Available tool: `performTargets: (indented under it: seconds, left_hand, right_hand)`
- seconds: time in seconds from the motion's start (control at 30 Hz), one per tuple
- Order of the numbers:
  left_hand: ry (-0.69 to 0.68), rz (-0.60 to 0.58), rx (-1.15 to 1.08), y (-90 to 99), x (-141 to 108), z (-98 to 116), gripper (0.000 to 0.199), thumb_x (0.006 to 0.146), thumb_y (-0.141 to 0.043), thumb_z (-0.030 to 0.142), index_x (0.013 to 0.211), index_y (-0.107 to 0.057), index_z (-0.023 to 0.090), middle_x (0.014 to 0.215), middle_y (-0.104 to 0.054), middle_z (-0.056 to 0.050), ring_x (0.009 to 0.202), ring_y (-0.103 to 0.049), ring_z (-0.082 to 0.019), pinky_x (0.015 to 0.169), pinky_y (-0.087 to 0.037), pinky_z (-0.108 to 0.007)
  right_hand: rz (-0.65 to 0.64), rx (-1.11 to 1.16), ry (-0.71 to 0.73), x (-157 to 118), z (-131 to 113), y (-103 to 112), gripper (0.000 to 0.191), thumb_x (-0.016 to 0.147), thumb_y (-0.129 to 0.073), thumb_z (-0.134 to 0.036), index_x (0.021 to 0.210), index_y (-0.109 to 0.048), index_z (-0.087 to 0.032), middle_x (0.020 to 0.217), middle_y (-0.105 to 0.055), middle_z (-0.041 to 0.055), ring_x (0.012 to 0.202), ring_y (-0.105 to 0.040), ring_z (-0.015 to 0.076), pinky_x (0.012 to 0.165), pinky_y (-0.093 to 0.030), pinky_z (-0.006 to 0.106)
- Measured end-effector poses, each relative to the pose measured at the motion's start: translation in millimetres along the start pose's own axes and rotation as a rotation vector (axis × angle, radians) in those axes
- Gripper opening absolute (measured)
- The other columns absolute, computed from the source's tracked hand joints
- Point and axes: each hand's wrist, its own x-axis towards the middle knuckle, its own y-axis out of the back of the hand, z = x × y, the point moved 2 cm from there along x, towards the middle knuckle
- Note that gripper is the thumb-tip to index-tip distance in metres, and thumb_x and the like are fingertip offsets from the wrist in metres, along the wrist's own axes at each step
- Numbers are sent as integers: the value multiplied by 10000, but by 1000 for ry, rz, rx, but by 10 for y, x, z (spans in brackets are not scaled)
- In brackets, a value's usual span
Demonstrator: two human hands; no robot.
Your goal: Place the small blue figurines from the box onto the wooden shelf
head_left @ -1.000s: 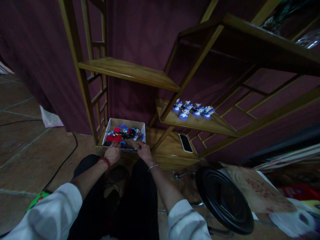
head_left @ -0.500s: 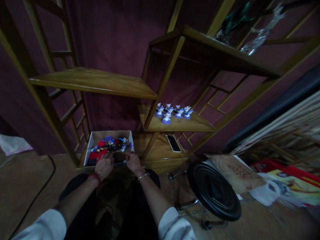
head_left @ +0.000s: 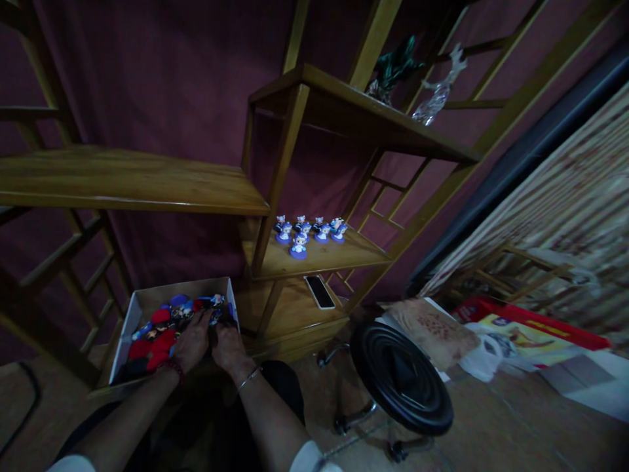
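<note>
A white open box [head_left: 124, 341] at the lower left holds several small figurines with red, blue and dark parts [head_left: 160, 316]. My left hand [head_left: 193, 339], with a red bead bracelet at the wrist, reaches into the box over the figurines. Beside it, my right hand [head_left: 228, 345], wearing a silver bangle, is inside the box's right part, its fingers curled downward. The fingertips of both hands are dark and hidden among the figurines, so what they touch is unclear. Several purple and white figurines [head_left: 298, 247] stand grouped on the wooden shelf [head_left: 344, 259].
A phone [head_left: 320, 292] lies on the lower shelf. A round black stool [head_left: 400, 377] stands at the right. Green and clear ornaments [head_left: 435, 98] are on the top shelf. Bags and a red-yellow package [head_left: 531, 334] lie on the floor at the right.
The view has turned rightward, so shelves and box appear further left. Both hands have moved from the box's front edge deeper inside and closer together.
</note>
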Motion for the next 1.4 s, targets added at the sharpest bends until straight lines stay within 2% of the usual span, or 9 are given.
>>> performTargets:
  seconds: [0.23, 0.37, 0.53, 0.7, 0.87, 1.03, 1.2, 1.33, 1.4]
  left_hand:
    - [-106, -145, 22, 44, 148, 117, 713, 613, -473, 50, 1294, -285, 140, 1312, -342, -163, 1136, -448, -210, 911, -381, -298]
    - [-157, -166, -10, 29, 182, 126, 626, 646, -460, 73, 1259, -345, 134, 1271, -401, -154, 1148, -438, -200, 943, -350, -291]
    - [-84, -167, 2, 2, 186, 123, 519, 724, -347, 41, 1227, -374, 163, 1255, -421, -122, 1088, -490, -164, 919, -363, -286]
    - [16, -146, 40, -4, 144, 115, 465, 757, -287, 39, 1194, -383, 166, 1226, -415, -135, 971, -561, -172, 812, -420, -292]
    - [58, -101, 38, 4, 75, 23, 399, 780, -270, 79, 1155, -376, 165, 1182, -450, -125, 903, -583, -181, 755, -441, -294]
    - [127, -80, -1, -24, 42, -137, 377, 769, -319, 105, 1136, -389, 158, 1123, -514, -121, 888, -582, -196, 725, -452, -297]
    - [118, -27, -135, -118, 61, -310, 401, 739, -359, 72, 1127, -445, 127, 1142, -541, -117, 1003, -540, -183, 847, -417, -291]
    - [82, -57, -288, -129, 69, -393, 386, 738, -390, 84, 1101, -495, 162, 1149, -559, -65, 1063, -505, -143, 906, -375, -257]
    - [111, -95, -355, -105, 73, -417, 379, 745, -410, 116, 1105, -506, 181, 1135, -573, -50, 1045, -518, -147, 895, -383, -264]
  right_hand:
    - [-126, 16, -2, 4, 19, 9, 324, 634, -503, -44, 927, -627, -104, 932, -655, 162, 874, -623, 239, 741, -489, 273]
    - [-123, 28, -7, 15, 28, 32, 327, 626, -503, -42, 923, -635, -80, 936, -651, 178, 887, -619, 251, 753, -491, 283]
    - [-104, 47, 6, 37, 43, 37, 311, 637, -506, -53, 916, -637, -96, 934, -657, 154, 877, -623, 225, 754, -484, 257]
    - [-62, 59, 30, 66, 71, 5, 275, 684, -464, -67, 895, -638, -97, 911, -664, 146, 858, -627, 210, 745, -475, 245]
    - [-21, 62, 11, 103, 77, -16, 256, 733, -434, -98, 895, -631, -111, 913, -664, 129, 855, -623, 184, 757, -464, 230]
    - [28, 134, -11, 180, 120, -92, 316, 744, -450, -109, 1031, -583, -111, 1033, -630, 116, 982, -572, 174, 881, -408, 246]
    - [30, 240, -33, 280, 166, -199, 417, 725, -469, -67, 1134, -517, -133, 1116, -593, 85, 996, -562, 144, 903, -398, 237]
    - [-23, 293, -61, 362, 160, -247, 437, 719, -447, -21, 1138, -513, -126, 1091, -605, 82, 958, -576, 121, 879, -411, 213]
    - [-54, 320, -96, 405, 169, -275, 425, 727, -444, -25, 1133, -518, -128, 1046, -625, 77, 935, -585, 119, 850, -430, 205]
